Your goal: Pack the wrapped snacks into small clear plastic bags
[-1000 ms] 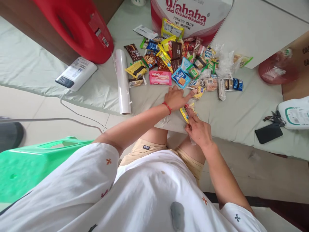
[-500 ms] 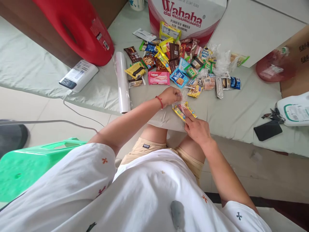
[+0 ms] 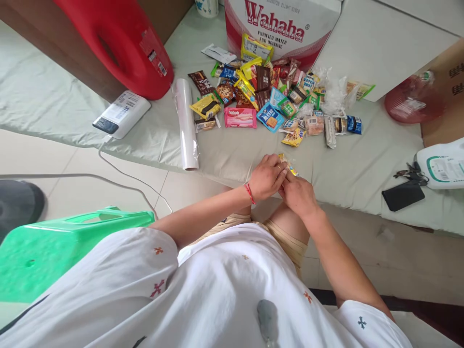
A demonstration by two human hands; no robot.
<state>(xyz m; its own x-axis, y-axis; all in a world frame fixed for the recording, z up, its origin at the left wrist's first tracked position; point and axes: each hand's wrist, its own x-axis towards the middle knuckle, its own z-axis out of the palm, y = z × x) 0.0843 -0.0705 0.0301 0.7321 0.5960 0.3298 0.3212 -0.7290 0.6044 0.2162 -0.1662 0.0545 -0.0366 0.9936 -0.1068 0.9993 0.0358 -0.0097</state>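
Note:
A yellow snack packet (image 3: pixel 291 166) with clear film around it lies at the cloth's near edge, mostly covered by my hands. My left hand (image 3: pixel 267 177), with a red string on the wrist, is closed over its near left side, fingers bent. Touching it, my right hand (image 3: pixel 297 193) has its fingers closed on the packet from the right. Farther back are a pink nabati packet (image 3: pixel 240 117), a blue cracker packet (image 3: pixel 270 117) and a small yellow cookie packet (image 3: pixel 293 137), at the front of a heap of wrapped snacks.
A film roll (image 3: pixel 187 125), white device (image 3: pixel 122 115) and red jug (image 3: pixel 145 58) stand left. Behind the heap is a Wahaba box (image 3: pixel 279 24). At right lie a black phone (image 3: pixel 403 195), keys and a white bottle (image 3: pixel 444 164). A green stool (image 3: pixel 47 251) is lower left.
My left hand has come down and nearer to me, from the pulled-up film onto the packet beside my right hand. The packet is now mostly covered.

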